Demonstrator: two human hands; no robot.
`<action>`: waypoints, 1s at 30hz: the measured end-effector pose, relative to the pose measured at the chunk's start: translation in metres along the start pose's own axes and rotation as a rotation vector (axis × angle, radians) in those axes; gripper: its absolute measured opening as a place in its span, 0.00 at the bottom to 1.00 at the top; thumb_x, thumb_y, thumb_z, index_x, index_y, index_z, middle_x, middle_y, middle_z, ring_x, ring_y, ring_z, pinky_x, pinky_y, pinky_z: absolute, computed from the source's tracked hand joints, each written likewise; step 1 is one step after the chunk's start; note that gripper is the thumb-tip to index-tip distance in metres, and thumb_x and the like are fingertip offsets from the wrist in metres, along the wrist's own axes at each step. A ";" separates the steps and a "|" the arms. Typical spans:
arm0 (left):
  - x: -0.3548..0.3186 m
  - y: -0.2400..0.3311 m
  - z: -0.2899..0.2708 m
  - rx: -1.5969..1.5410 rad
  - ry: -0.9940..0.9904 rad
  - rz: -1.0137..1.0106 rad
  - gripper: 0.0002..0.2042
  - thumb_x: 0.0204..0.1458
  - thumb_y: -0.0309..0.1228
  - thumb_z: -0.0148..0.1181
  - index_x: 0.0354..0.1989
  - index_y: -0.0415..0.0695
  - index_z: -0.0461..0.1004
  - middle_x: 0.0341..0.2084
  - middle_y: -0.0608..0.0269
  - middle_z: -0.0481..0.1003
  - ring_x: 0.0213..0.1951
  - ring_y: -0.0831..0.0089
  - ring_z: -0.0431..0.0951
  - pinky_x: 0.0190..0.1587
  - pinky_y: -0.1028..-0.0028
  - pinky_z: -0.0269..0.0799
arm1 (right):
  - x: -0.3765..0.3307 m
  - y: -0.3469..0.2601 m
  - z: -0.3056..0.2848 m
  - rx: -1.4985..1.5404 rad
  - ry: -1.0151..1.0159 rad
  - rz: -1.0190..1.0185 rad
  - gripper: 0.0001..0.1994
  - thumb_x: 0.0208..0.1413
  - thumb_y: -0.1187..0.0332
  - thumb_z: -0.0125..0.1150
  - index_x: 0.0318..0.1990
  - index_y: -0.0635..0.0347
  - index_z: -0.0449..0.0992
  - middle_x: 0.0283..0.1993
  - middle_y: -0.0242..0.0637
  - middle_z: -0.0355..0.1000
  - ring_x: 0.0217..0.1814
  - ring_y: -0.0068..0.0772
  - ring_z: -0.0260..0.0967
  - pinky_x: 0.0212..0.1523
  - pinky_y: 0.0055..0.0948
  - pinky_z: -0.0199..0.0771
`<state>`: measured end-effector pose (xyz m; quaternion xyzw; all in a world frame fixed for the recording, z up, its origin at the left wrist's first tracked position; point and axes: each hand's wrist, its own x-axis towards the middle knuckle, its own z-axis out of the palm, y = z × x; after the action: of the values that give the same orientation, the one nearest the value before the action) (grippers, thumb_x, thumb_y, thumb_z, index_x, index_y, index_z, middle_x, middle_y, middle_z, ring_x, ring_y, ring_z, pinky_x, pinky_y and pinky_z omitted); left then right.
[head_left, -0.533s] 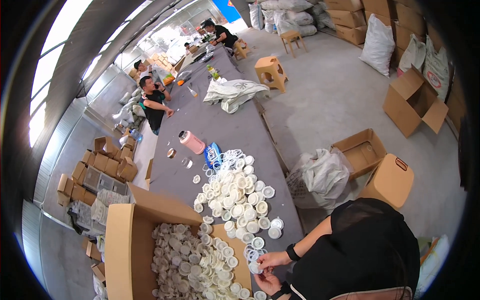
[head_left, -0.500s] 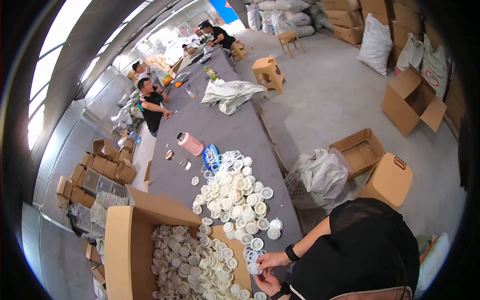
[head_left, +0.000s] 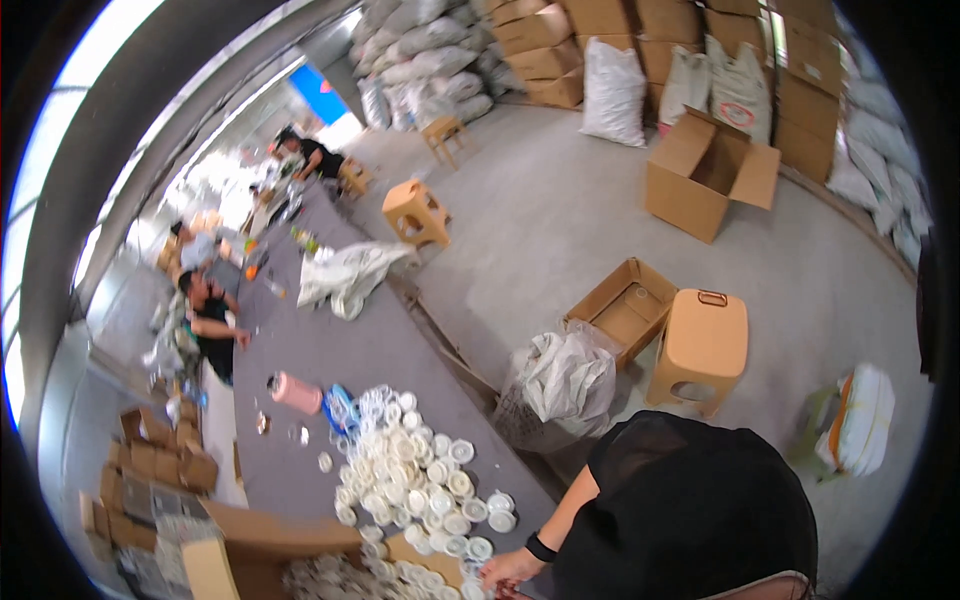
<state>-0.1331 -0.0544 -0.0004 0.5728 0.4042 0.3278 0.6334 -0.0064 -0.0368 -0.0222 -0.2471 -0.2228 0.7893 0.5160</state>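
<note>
At the lower edge, my right hand (head_left: 512,568), with a black band at the wrist, has its fingers pinched together on a round white plastic cap, mostly hidden at the fingertips. Only a sliver of my left hand (head_left: 512,593) shows below it, cut off by the picture's edge, so its fingers cannot be made out. Beyond my hands a heap of round white plastic caps (head_left: 405,475) covers the table. Thin white rings (head_left: 377,405) lie at its far end. To the left, an open cardboard box (head_left: 270,530) holds many more caps, blurred now.
Past the heap, a pink bottle (head_left: 296,393) and a blue packet (head_left: 340,410) lie on the grey table (head_left: 330,345). A white sack (head_left: 350,280) lies further along. Right of the table stand a plastic stool (head_left: 705,340) and open cartons (head_left: 622,305). Several people sit along the table.
The view has swung right and up, so the table scene sits lower and further left. My left hand has nearly left the picture, and less of the box shows.
</note>
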 end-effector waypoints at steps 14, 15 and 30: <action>0.019 0.015 0.005 -0.938 0.446 -0.015 0.05 0.47 0.29 0.51 0.29 0.41 0.67 0.26 0.64 0.69 0.29 0.75 0.67 0.31 0.75 0.64 | -0.012 -0.042 0.024 0.112 0.048 0.032 0.12 0.54 0.61 0.42 0.38 0.59 0.65 0.30 0.32 0.67 0.28 0.22 0.66 0.29 0.21 0.65; 0.016 0.013 0.003 -0.930 0.414 -0.012 0.07 0.47 0.30 0.51 0.32 0.40 0.67 0.27 0.64 0.70 0.29 0.75 0.68 0.32 0.76 0.64 | -0.014 -0.043 0.025 0.082 0.042 0.035 0.10 0.54 0.62 0.44 0.37 0.59 0.65 0.29 0.31 0.67 0.27 0.21 0.66 0.28 0.20 0.65; 0.017 0.049 0.019 -1.060 0.331 -0.007 0.10 0.47 0.35 0.45 0.28 0.40 0.66 0.12 0.69 0.64 0.07 0.85 0.50 0.11 0.84 0.46 | -0.017 -0.050 0.048 -0.010 0.163 -0.145 0.11 0.52 0.63 0.45 0.37 0.60 0.67 0.25 0.26 0.66 0.25 0.13 0.62 0.24 0.14 0.60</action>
<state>-0.1062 -0.0421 0.0462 0.1151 0.2798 0.5699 0.7640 0.0046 -0.0387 0.0486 -0.2962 -0.2010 0.7261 0.5870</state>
